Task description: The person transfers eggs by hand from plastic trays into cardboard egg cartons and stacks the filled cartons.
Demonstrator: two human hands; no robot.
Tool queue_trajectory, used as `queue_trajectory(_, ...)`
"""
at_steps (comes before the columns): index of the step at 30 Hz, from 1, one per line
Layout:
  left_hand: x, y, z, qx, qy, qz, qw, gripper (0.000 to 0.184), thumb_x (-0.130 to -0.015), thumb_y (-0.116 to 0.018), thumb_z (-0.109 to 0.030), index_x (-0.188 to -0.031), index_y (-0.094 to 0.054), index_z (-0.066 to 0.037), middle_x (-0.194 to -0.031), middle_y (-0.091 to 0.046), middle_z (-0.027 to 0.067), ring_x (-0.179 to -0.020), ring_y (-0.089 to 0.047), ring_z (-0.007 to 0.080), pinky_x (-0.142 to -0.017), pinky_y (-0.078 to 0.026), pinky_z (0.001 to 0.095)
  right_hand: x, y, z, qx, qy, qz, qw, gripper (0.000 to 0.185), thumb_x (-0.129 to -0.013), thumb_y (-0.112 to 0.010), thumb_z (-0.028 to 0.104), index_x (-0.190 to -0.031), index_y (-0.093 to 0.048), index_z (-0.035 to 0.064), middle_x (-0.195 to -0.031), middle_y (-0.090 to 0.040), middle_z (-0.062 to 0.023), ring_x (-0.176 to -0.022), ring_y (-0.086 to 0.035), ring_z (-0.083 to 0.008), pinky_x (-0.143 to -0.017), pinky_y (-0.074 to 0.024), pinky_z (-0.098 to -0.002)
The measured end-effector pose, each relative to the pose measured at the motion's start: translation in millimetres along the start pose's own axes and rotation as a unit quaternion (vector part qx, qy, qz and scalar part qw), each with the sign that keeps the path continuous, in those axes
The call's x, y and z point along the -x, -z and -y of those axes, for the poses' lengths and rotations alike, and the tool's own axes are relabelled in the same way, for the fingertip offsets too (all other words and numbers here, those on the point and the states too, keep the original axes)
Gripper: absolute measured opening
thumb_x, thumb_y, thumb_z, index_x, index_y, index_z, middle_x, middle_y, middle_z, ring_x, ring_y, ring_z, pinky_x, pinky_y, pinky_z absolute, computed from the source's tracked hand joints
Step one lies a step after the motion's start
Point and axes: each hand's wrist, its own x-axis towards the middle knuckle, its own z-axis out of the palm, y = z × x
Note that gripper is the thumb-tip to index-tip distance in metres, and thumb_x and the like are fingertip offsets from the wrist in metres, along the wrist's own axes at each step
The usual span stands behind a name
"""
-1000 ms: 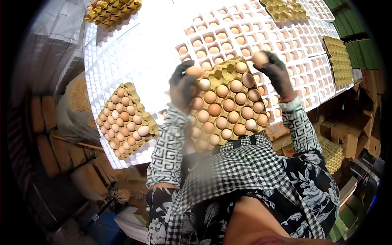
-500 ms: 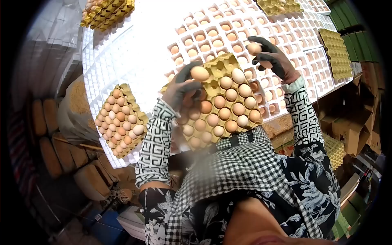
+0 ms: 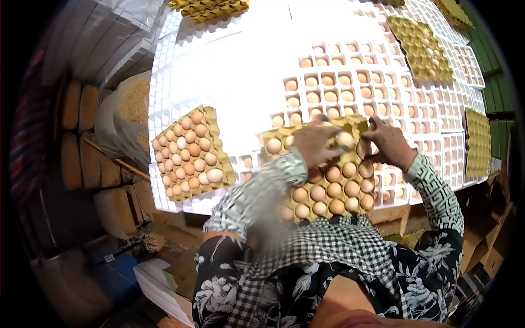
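Observation:
A yellow pulp egg tray (image 3: pixel 350 123) filled with several rows of brown eggs (image 3: pixel 333 174) rests on white foam egg packing, near my apron. My left hand (image 3: pixel 317 145), in a dark-fingered glove, reaches over the tray, its thumb and finger closed about a pale egg (image 3: pixel 344 140). At the tray's right edge my right hand (image 3: pixel 389 143) has its gloved fingers curled round another egg (image 3: pixel 363 148), which is partly hidden. Both hands sit close together over the tray's far rows.
A second tray of eggs (image 3: pixel 188 153) lies to the left on the foam. White foam cells with eggs (image 3: pixel 331 95) spread ahead and right. Other pulp trays (image 3: pixel 418 49) lie at the far right, and stacked trays (image 3: pixel 210 8) at the far left. A sack (image 3: pixel 128 109) stands left of the table.
My right hand has come down and in from the foam cells to the tray's edge. My left hand has moved right across the tray. The view has shifted.

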Motion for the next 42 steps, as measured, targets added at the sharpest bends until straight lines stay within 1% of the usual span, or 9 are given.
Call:
queue_trajectory(5, -54, 44, 179, 0.191, 0.108, -0.398, 0.891, 0.045, -0.081, -0.075, -0.037, -0.113, -0.068, -0.005, -0.111, -0.064, 0.0162, -0.1, -0.062, 0.0303, -0.09, -0.05, 0.0387, -29, 1, -21, -0.385, -0.063, -0.14, 0.91, 0.058, -0.064, -0.09, 0.021, -0.114, -0.068, 0.002, -0.124, -0.052, -0.0117, -0.108, -0.059, -0.0197, -0.094, -0.0504, -0.0336)
queue_trajectory(10, -129, 68, 232, -0.075, 0.184, -0.209, 0.958, 0.039, -0.083, -0.072, -0.035, -0.114, -0.068, -0.011, -0.103, -0.069, 0.0154, -0.1, -0.064, 0.0289, -0.09, -0.05, 0.041, -217, 0, 20, -0.355, -0.054, -0.249, 0.9, 0.06, -0.074, -0.082, 0.036, -0.118, -0.065, -0.0012, -0.109, -0.06, -0.0121, -0.103, -0.06, -0.0219, -0.09, -0.0507, -0.0333)
queue_trajectory(13, -132, 75, 253, 0.187, 0.174, -0.228, 0.939, 0.045, -0.08, -0.077, -0.026, -0.119, -0.065, -0.007, -0.101, -0.067, 0.0132, -0.083, -0.065, 0.0222, -0.069, -0.055, 0.0354, -310, -12, 49, -0.269, -0.127, -0.297, 0.907, 0.059, -0.074, -0.079, 0.039, -0.121, -0.066, 0.0063, -0.1, -0.066, -0.0125, -0.106, -0.061, -0.0265, -0.091, -0.0514, -0.0364)
queue_trajectory(18, -154, 100, 265, 0.618, -0.001, -0.455, 0.641, 0.032, -0.087, -0.068, -0.004, -0.118, -0.063, -0.001, -0.09, -0.066, 0.0043, -0.069, -0.061, 0.0115, -0.057, -0.048, 0.0261, -372, -46, 60, -0.042, -0.238, -0.066, 0.968, 0.047, -0.082, -0.071, 0.037, -0.125, -0.06, 0.0208, -0.12, -0.05, -0.0161, -0.108, -0.06, -0.0349, -0.086, -0.0538, -0.0441)
queue_trajectory(24, -188, 53, 296, -0.145, 0.125, -0.323, 0.927, 0.046, -0.095, -0.057, -0.027, -0.139, -0.051, -0.016, -0.142, -0.051, 0.0103, -0.134, -0.044, 0.0319, -0.113, -0.028, 0.053, -339, -87, 40, 0.078, 0.057, -0.265, 0.959, 0.041, -0.088, -0.063, 0.029, -0.125, -0.059, 0.0148, -0.133, -0.048, -0.0134, -0.126, -0.046, -0.0389, -0.107, -0.0358, -0.0533)
queue_trajectory(29, -162, 61, 285, 0.047, -0.011, -0.375, 0.926, 0.036, -0.092, -0.063, -0.023, -0.124, -0.062, -0.009, -0.124, -0.064, 0.0108, -0.12, -0.056, 0.0291, -0.106, -0.038, 0.043, -274, -46, 13, -0.2, 0.061, -0.329, 0.921, 0.042, -0.089, -0.066, 0.027, -0.126, -0.062, 0.0093, -0.123, -0.061, -0.018, -0.11, -0.061, -0.0324, -0.09, -0.0503, -0.0375)
queue_trajectory(33, -54, 85, 200, 0.3, -0.074, -0.142, 0.941, 0.039, -0.082, -0.075, -0.008, -0.119, -0.066, 0.001, -0.115, -0.07, 0.0095, -0.11, -0.063, 0.0176, -0.097, -0.048, 0.032, -140, 21, 55, -0.206, -0.089, -0.04, 0.974, 0.043, -0.087, -0.067, 0.041, -0.118, -0.067, 0.0111, -0.085, -0.07, -0.0105, -0.078, -0.068, -0.0283, -0.075, -0.0527, -0.0394)
queue_trajectory(39, 29, 29, 110, -0.121, -0.149, -0.048, 0.98, 0.051, -0.077, -0.074, -0.038, -0.12, -0.064, -0.011, -0.112, -0.065, 0.0123, -0.12, -0.054, 0.0295, -0.11, -0.035, 0.0505, -84, -26, 122, 0.012, -0.059, 0.032, 0.998, 0.045, -0.084, -0.071, 0.033, -0.123, -0.064, 0.012, -0.075, -0.066, -0.0075, -0.07, -0.067, -0.0212, -0.065, -0.0526, -0.0338)
queue_trajectory(42, 37, 5, 112, -0.106, -0.144, -0.076, 0.981, 0.048, -0.079, -0.073, -0.035, -0.118, -0.064, -0.009, -0.115, -0.064, 0.0129, -0.118, -0.055, 0.0298, -0.111, -0.035, 0.0504, -55, -27, 89, -0.414, -0.107, -0.076, 0.901, 0.039, -0.089, -0.062, 0.022, -0.124, -0.062, 0.0065, -0.087, -0.069, -0.0068, -0.083, -0.068, -0.0168, -0.074, -0.0541, -0.0309)
